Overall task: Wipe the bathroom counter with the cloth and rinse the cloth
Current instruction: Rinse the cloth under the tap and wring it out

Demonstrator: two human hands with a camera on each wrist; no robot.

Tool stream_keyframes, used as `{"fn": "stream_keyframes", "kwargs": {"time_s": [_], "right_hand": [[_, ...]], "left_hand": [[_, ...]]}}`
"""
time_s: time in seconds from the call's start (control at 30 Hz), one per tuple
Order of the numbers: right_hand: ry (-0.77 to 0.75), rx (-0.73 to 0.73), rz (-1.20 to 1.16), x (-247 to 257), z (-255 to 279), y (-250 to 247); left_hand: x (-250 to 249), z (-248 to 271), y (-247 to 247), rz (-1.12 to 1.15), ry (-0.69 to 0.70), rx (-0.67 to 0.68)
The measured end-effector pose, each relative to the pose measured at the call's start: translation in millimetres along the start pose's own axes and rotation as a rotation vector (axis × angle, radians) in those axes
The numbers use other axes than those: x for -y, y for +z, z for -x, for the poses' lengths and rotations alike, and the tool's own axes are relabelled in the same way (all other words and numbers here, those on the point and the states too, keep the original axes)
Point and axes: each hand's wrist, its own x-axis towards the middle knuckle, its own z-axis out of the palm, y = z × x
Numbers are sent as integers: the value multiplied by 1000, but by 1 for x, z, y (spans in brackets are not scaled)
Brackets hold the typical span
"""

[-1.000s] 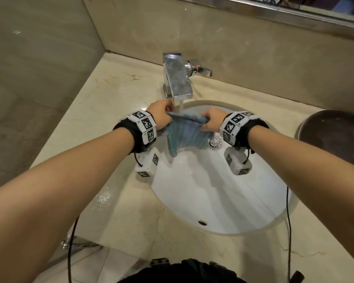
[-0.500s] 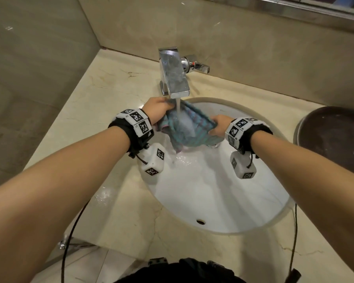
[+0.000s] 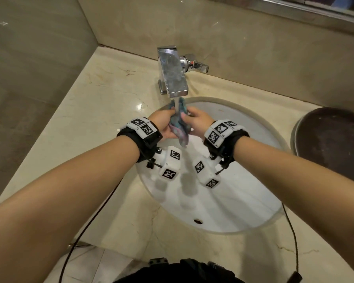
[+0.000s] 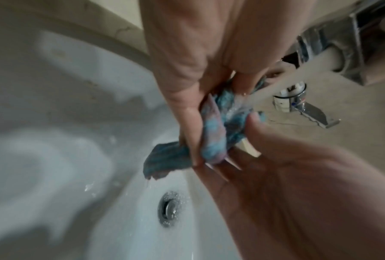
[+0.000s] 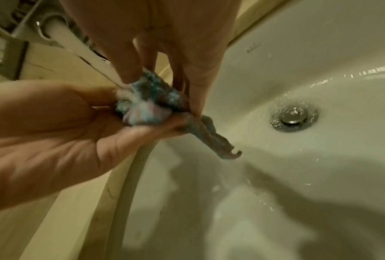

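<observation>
Beige marble walls (image 3: 243, 37), mirror edge (image 3: 315, 9)

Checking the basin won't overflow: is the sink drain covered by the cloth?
No, the cloth is bunched in both hands above the uncovered drain.

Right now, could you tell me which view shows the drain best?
The right wrist view: the drain lies unobstructed in the sink. The left wrist view shows it foreshortened below the cloth. In the head view it is hidden.
</observation>
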Motion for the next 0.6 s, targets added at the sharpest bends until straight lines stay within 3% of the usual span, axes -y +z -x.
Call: {"fn": "stream_keyframes", "kwargs": {"time_s": [0.17, 0.37, 0.6], "right_hand": [[76, -62, -83, -5, -6, 3], [75, 62, 23, 2, 7, 7], [102, 11, -62, 18, 14, 6]], "left_hand": [[7, 8, 10, -3, 34, 82], [7, -1, -8, 104, 108, -9], [12, 2, 7, 8, 23, 23]]}}
